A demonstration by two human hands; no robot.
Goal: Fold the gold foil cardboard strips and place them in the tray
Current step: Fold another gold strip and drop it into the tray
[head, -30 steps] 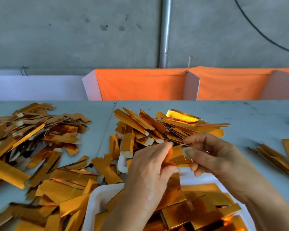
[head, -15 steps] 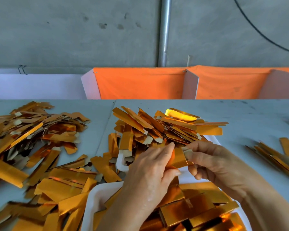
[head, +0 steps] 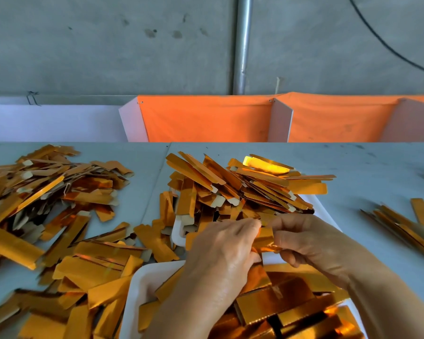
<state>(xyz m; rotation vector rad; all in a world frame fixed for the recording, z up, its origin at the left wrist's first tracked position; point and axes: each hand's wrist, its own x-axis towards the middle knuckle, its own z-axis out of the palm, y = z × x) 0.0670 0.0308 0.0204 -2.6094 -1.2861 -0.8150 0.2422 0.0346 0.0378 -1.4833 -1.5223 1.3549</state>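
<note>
My left hand (head: 224, 250) and my right hand (head: 311, 243) meet above the near white tray (head: 138, 287) and together pinch one gold foil strip (head: 264, 239), which is bent between the fingertips. Folded gold pieces (head: 287, 299) fill that tray under my wrists. A second white tray (head: 179, 228) lies just beyond my hands, heaped with flat gold strips (head: 242, 187). Much of the held strip is hidden by my fingers.
Loose gold strips lie in a big pile at the left (head: 47, 192) and along the near left edge (head: 83, 277). A smaller bundle (head: 406, 226) sits at the right. Orange fabric dividers (head: 206, 118) stand along the grey table's far edge.
Both hands have come closer together and a little lower over the near tray. The strip between them looks more tightly bent than before.
</note>
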